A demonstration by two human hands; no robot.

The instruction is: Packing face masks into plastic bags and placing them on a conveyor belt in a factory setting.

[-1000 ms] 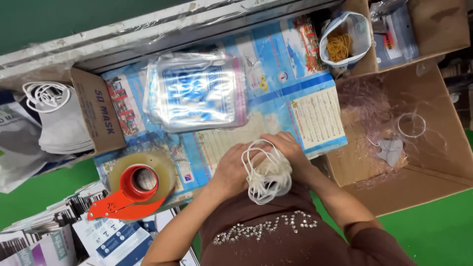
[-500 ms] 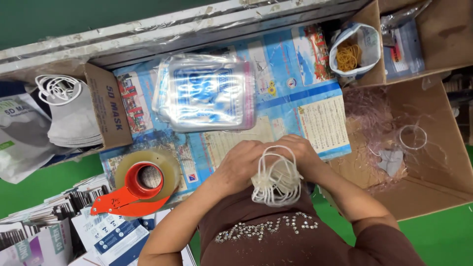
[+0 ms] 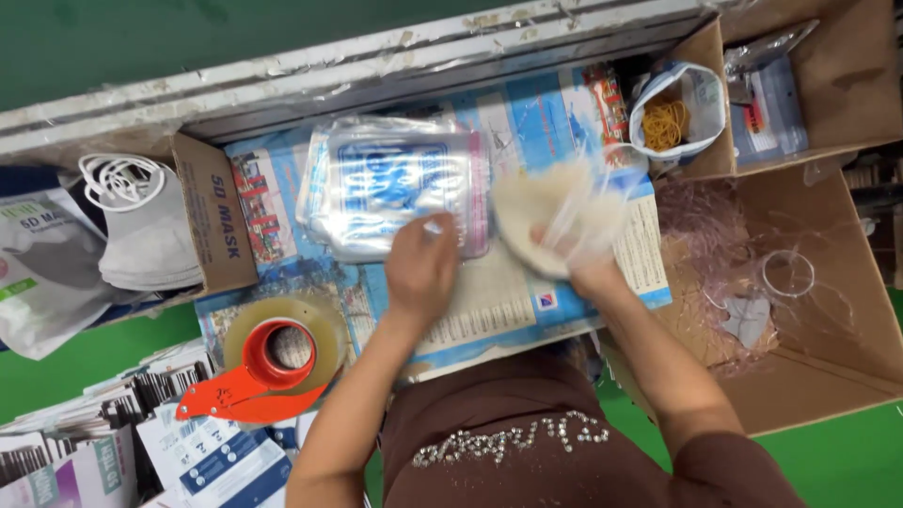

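Observation:
My right hand (image 3: 585, 271) is shut on a bundle of white face masks (image 3: 550, 214), lifted over the printed blue sheet (image 3: 527, 301) and blurred by motion. My left hand (image 3: 419, 270) lies on the sheet with its fingertips at the lower edge of a stack of clear plastic pouches with blue print (image 3: 395, 183). Blur hides whether those fingers grip a pouch. The two hands are apart, the masks just to the right of the pouch stack.
An open carton (image 3: 212, 212) of white masks (image 3: 141, 235) stands at the left. A tape roll on a red dispenser (image 3: 273, 362) lies at front left beside stacked leaflets (image 3: 141, 442). A bag of rubber bands (image 3: 670, 118) and cardboard boxes (image 3: 809, 282) sit to the right.
Both hands held the mask bundle close to my body. Now the right hand has carried it up and to the right, and the left hand has let go and moved to the pouch stack.

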